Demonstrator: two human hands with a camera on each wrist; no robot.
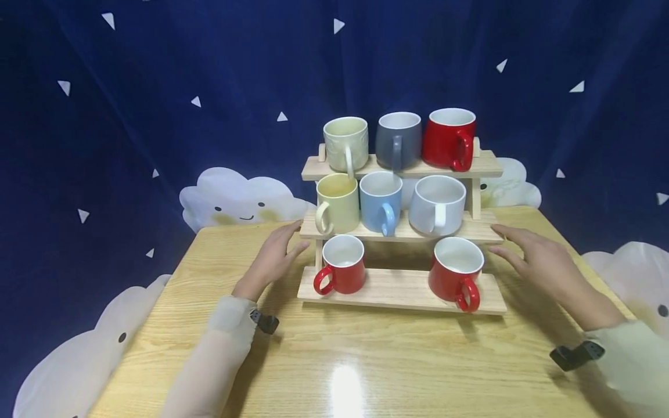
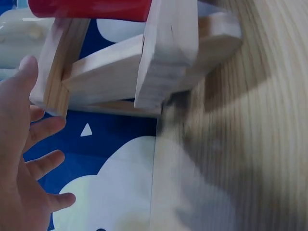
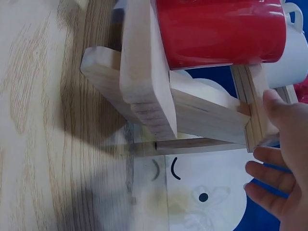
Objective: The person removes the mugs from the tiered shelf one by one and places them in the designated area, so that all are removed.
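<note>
A three-tier light wooden rack (image 1: pixel 394 293) carries several mugs. On top stand a cream mug (image 1: pixel 345 139), a grey mug (image 1: pixel 389 142) and a red mug (image 1: pixel 439 145). The middle tier holds a yellow mug (image 1: pixel 342 209), a light blue mug (image 1: pixel 373 206) and a white mug (image 1: pixel 425 215). Below, a red mug (image 1: pixel 350 276) is at left and another red mug (image 1: pixel 444 281) at right. My left hand (image 1: pixel 272 255), fingers spread, is at the middle shelf's left end. At its right end, my right hand (image 1: pixel 546 264) touches the shelf with extended fingers.
The rack stands on a wooden table (image 1: pixel 292 366). Behind hangs a dark blue curtain (image 1: pixel 251 58) with white triangles and cloud shapes. Mug handles jut toward the front, the lower right one past the bottom shelf's edge.
</note>
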